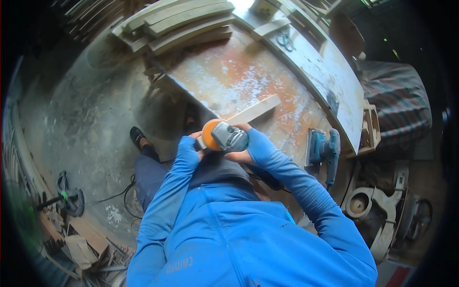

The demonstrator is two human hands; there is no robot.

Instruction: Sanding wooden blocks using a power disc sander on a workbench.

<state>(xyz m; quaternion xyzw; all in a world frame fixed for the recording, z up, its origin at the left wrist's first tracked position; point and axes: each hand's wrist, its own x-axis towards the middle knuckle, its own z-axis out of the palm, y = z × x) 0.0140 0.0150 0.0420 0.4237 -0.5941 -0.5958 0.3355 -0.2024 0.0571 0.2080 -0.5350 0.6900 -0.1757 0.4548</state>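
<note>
My right hand point(245, 147) wraps round the teal body of an angle grinder point(228, 136), which has a grey metal head and a round orange disc. The tool sits at the table's near edge, just in front of my waist. A pale wooden strip point(256, 109) lies slantwise on the table and runs beneath the grinder toward me. My left hand point(193, 143) is closed on the strip's near end, close beside the orange disc. The disc hides part of the strip, so whether the two touch I cannot tell.
Curved wooden pieces point(191, 24) are stacked at the table's point(224, 71) far left. A blue sander point(325, 148) rests at right, by a white board point(342, 91) bearing scissors point(285, 40). Wood scraps point(83, 248) and a black cable point(126, 193) lie on the floor at left.
</note>
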